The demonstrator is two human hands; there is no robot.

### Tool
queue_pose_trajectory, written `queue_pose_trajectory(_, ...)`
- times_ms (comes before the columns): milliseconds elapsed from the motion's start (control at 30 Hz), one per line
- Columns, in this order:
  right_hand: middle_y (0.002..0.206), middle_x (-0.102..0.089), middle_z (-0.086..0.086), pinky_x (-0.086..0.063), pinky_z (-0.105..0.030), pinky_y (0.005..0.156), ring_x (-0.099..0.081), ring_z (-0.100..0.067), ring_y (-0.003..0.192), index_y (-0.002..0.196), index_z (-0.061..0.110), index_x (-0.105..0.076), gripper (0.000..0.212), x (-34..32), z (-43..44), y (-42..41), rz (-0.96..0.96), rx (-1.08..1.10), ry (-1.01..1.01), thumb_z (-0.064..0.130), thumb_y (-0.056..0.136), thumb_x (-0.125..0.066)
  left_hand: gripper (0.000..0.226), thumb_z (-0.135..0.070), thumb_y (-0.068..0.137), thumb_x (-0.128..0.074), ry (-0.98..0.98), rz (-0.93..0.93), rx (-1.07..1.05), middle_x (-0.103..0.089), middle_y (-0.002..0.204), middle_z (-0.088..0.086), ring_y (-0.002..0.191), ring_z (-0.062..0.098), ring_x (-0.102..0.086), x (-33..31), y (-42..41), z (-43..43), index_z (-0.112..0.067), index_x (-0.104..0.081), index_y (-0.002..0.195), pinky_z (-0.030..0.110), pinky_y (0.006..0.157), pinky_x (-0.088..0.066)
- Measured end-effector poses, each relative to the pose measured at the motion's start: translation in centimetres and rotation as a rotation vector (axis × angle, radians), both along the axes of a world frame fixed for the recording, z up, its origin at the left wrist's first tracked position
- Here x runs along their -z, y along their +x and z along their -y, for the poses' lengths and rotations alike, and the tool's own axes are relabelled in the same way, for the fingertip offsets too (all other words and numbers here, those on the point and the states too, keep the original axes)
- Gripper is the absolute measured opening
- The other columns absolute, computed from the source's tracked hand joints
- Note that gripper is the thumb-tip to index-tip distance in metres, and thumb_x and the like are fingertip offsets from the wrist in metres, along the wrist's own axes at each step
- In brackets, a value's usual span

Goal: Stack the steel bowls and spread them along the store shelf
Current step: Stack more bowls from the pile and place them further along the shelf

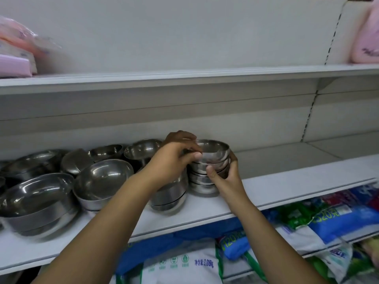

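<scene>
Nearest us, at six o'clock, printed bags point(184, 263) lie under the shelf point(287, 187). Our forearms rise from there, converging on the bowl stack point(202, 187) at the shelf's centre. Our right hand point(225, 179) wraps its side at three o'clock. Our left hand point(172, 160), fingers curled, pinches the rim of the top bowl point(215, 148). Loose bowls point(102, 177) crowd nine o'clock.
</scene>
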State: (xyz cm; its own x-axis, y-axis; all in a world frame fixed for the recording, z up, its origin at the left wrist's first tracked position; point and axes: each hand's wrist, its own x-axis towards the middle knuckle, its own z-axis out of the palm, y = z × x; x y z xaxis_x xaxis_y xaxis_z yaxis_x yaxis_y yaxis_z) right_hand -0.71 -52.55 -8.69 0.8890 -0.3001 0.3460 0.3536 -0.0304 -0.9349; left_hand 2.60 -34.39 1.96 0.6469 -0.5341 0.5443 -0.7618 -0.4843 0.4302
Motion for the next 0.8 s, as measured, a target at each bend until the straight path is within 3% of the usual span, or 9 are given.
queue_pose_trajectory(100,0.138,-0.060,0.010,-0.051,-0.018,0.095,-0.061,0.001,0.122,0.149,0.035,-0.031,0.106,0.1,0.2,0.1,-0.030,-0.026,-0.010,0.056,0.061,-0.088,0.040,-0.039,0.090,-0.072,0.048,-0.159,-0.036,-0.046,0.139,-0.017,0.130,0.001,-0.041,-0.3,0.0,-0.6,-0.032,-0.063,0.129,0.012,0.104,-0.033)
queue_pose_trajectory(167,0.137,-0.061,0.010,-0.052,-0.019,0.095,-0.062,-0.001,0.122,0.149,0.038,-0.028,0.108,0.2,0.3,0.2,-0.057,-0.052,-0.022,0.049,0.061,-0.089,0.051,-0.052,0.085,-0.073,0.083,-0.223,-0.062,-0.053,0.138,-0.015,0.129,0.006,-0.050,-0.1,0.7,-0.8,-0.038,-0.057,0.132,0.023,0.106,-0.042)
queue_pose_trajectory(267,0.135,-0.062,0.010,-0.052,-0.017,0.092,-0.062,-0.003,0.122,0.150,0.033,-0.028,0.109,0.3,0.4,0.2,-0.088,-0.057,-0.028,0.049,0.064,-0.092,0.045,-0.056,0.080,-0.076,0.042,-0.303,-0.078,-0.068,0.120,-0.015,0.113,0.007,-0.063,0.2,1.3,-0.8,-0.036,-0.067,0.120,0.038,0.101,-0.052)
queue_pose_trajectory(400,0.131,-0.064,0.005,-0.051,-0.011,0.083,-0.064,0.000,0.116,0.146,0.024,-0.034,0.099,0.4,0.7,0.2,-0.115,-0.038,-0.031,0.042,0.067,-0.092,0.030,-0.042,0.080,-0.082,0.005,-0.280,-0.043,-0.073,0.102,-0.014,0.099,0.008,-0.068,0.8,1.3,-0.5,-0.029,-0.073,0.105,0.041,0.094,-0.055)
queue_pose_trajectory(567,0.131,-0.064,0.004,-0.051,-0.012,0.083,-0.065,0.005,0.110,0.142,0.022,-0.035,0.099,0.5,0.8,0.1,-0.131,-0.015,-0.038,0.042,0.065,-0.094,0.038,-0.043,0.078,-0.084,-0.042,-0.289,-0.038,-0.073,0.106,-0.011,0.103,0.008,-0.068,1.2,1.8,-0.4,-0.024,-0.074,0.109,0.039,0.096,-0.055)
queue_pose_trajectory(700,0.129,-0.064,0.006,-0.053,-0.016,0.087,-0.065,0.002,0.113,0.139,0.023,-0.036,0.104,0.5,0.8,0.1,-0.145,0.008,-0.041,0.055,0.057,-0.091,0.023,-0.038,0.076,-0.085,-0.083,-0.307,-0.012,-0.074,0.097,-0.012,0.096,0.005,-0.069,0.9,1.9,-0.2,-0.028,-0.074,0.094,0.036,0.092,-0.057)
queue_pose_trajectory(800,0.128,-0.063,0.008,-0.052,-0.014,0.085,-0.065,0.006,0.110,0.138,0.023,-0.036,0.107,0.3,0.8,0.1,-0.162,0.016,-0.045,0.058,0.051,-0.089,0.025,-0.041,0.071,-0.087,-0.112,-0.325,0.008,-0.075,0.096,-0.014,0.098,0.007,-0.070,0.9,2.2,-0.2,-0.031,-0.073,0.089,0.042,0.095,-0.056)
